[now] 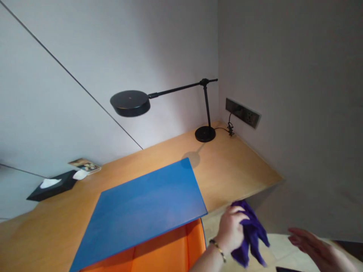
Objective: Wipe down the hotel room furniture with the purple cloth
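My left hand [231,228], with a bracelet on its wrist, is closed around a crumpled purple cloth [251,234] that hangs down past the desk's front edge. My right hand [314,245] is held flat at the lower right, fingers stretched out and together, holding nothing, a little apart from the cloth. Both hands are below and to the right of a blue mat [141,211] lying on the wooden desk [232,170].
A black desk lamp [133,102] stands at the back corner, its cord running to a wall socket panel [243,112]. A black tissue box [52,186] and a small booklet [85,165] sit at the left. An orange chair seat [164,251] shows under the mat.
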{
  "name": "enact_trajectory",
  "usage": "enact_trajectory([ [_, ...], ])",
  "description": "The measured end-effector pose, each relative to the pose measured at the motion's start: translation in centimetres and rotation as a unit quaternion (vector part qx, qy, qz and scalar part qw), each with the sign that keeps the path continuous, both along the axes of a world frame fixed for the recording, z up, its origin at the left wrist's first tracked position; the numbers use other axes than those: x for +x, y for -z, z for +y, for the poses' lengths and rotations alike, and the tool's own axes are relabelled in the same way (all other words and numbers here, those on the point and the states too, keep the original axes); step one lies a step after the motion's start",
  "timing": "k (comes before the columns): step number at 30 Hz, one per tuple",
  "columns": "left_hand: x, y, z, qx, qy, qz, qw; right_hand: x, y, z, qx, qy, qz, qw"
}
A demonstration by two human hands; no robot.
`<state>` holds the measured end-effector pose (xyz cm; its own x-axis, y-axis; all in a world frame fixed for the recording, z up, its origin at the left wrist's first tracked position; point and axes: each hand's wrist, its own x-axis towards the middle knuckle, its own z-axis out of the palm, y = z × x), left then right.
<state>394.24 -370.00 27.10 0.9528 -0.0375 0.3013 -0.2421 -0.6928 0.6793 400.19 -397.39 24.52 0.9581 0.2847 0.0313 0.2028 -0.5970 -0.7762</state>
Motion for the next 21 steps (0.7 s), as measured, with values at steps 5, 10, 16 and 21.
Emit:
enact_trajectory([
  [5,-4.2,-7.1,14.1,-0.2,-0.273,-0.019,0.941,3.9,-5.0,4.2,0.036,-0.036,0.064,0.997],
  [10,-0.3,-8.6,27.8,-0.072,-0.574,-0.089,0.811,10.2,-6.5,8.4,0.007,-0.051,-0.037,0.998],
  [16,16.7,-4.7,21.1,0.173,-0.456,0.028,0.873,14.7,-4.8,11.2,-0.047,-0.034,-0.133,0.989],
  [21,28.5,-4.7,3.5,0.188,-0.06,0.05,0.979,14.6,-7.5,11.3,-0.05,0.027,-0.204,0.977],
])
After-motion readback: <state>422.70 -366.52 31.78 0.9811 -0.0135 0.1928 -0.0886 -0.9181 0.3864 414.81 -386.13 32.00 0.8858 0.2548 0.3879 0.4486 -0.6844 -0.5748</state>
